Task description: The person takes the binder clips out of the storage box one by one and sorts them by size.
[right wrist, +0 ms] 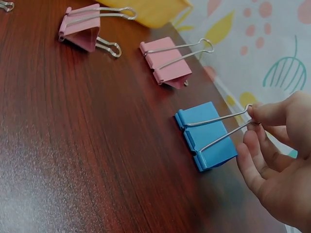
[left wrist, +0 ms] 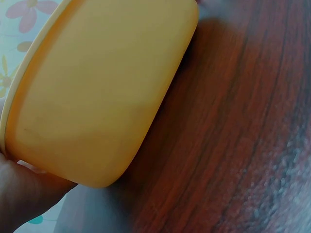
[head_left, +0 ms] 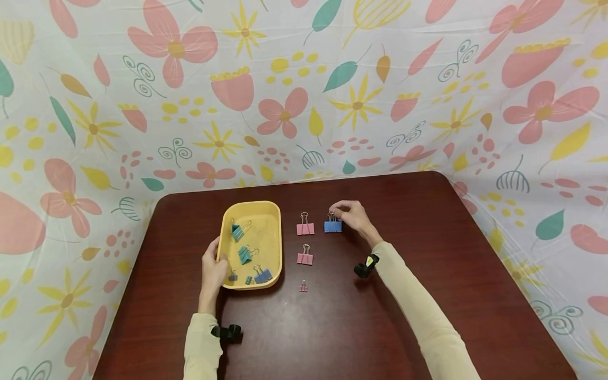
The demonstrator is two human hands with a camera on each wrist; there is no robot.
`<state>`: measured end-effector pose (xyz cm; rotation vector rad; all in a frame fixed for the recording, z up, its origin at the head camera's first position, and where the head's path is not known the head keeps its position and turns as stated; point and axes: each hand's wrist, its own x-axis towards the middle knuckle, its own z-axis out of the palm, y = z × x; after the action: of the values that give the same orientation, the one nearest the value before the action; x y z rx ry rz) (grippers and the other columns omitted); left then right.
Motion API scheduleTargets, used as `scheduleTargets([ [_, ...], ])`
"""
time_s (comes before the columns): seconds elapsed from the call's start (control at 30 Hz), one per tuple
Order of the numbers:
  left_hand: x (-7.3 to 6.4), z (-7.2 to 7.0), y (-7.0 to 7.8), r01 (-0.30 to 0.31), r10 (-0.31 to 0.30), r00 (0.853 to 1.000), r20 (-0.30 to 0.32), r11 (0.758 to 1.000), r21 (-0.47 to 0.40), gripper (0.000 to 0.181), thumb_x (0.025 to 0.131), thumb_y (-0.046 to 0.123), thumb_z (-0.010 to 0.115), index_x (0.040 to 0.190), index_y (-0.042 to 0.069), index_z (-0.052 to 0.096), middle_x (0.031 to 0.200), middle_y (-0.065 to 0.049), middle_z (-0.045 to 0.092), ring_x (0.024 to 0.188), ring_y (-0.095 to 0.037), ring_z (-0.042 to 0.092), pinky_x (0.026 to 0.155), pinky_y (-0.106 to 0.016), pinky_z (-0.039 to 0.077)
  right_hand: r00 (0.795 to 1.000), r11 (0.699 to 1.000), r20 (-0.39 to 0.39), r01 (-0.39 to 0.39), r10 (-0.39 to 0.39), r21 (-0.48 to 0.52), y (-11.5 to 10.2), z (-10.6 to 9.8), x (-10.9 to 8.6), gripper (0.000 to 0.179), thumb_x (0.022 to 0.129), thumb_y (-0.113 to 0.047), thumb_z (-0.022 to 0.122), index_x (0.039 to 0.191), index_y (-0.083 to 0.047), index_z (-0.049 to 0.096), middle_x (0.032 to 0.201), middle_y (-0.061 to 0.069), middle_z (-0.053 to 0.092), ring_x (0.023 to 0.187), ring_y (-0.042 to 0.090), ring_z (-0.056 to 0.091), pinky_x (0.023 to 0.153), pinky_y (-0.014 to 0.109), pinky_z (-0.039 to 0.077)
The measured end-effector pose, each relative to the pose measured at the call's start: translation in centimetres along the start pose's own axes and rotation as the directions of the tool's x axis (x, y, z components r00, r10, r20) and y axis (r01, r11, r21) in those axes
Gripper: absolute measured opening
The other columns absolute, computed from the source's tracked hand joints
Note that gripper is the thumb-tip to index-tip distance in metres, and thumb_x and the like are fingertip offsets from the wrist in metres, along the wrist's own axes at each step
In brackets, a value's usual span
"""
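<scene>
My right hand (head_left: pixel 351 215) pinches the wire handle of a large blue binder clip (right wrist: pixel 209 136) at the back of the table. To its left, pink binder clips stand in a column from large to small: a large one (head_left: pixel 305 229), a medium one (head_left: pixel 305 258) and a tiny one (head_left: pixel 303 288). With the thumb over its left rim, my left hand (head_left: pixel 214 269) grips a yellow tray (head_left: pixel 278 237). Inside the tray lie teal clips (head_left: pixel 245 255) and blue clips (head_left: pixel 263 276) of mixed sizes. The left wrist view shows mostly the tray's outer side (left wrist: pixel 107 87).
The dark red-brown wooden table (head_left: pixel 332 332) has rounded back corners. A floral cloth (head_left: pixel 294 79) hangs behind it and along both sides. Each wrist wears a black camera mount, the right one (head_left: pixel 366 266) hanging close over the table.
</scene>
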<state>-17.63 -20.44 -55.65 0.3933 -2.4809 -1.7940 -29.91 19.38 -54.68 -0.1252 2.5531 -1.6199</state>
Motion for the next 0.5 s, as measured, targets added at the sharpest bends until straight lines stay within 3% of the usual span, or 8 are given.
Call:
scheduleTargets([
  [0.27, 0.0, 0.1, 0.1, -0.01, 0.01, 1.0, 0.002, 1.0, -0.008, 0.056, 0.099, -0.001, 0.041, 0.155, 0.008, 0.041, 0.145, -0.024, 0.054, 0.105, -0.039, 0.063, 0.071, -0.021, 0.049, 1.0, 1.0, -0.004, -0.01, 0.01, -0.002, -0.2, 0.0, 0.0, 0.031, 0.097, -0.02, 0.068, 0.121, 0.0, 0.071, 0.111, 0.02, 0.074, 0.103, 0.033, 0.069, 0.081, 0.035, 0.056],
  [0.5, -0.1, 0.2, 0.0, -0.008, 0.008, 1.0, -0.005, 1.0, -0.004, 0.055, 0.1, 0.0, 0.042, 0.154, 0.008, 0.042, 0.143, -0.024, 0.055, 0.104, -0.039, 0.063, 0.071, -0.022, 0.049, 0.992, 1.0, -0.124, 0.007, -0.01, -0.022, -1.5, 0.7, 0.5, 0.03, 0.096, -0.023, 0.068, 0.118, -0.004, 0.072, 0.111, 0.016, 0.073, 0.099, 0.034, 0.067, 0.074, 0.028, 0.05],
])
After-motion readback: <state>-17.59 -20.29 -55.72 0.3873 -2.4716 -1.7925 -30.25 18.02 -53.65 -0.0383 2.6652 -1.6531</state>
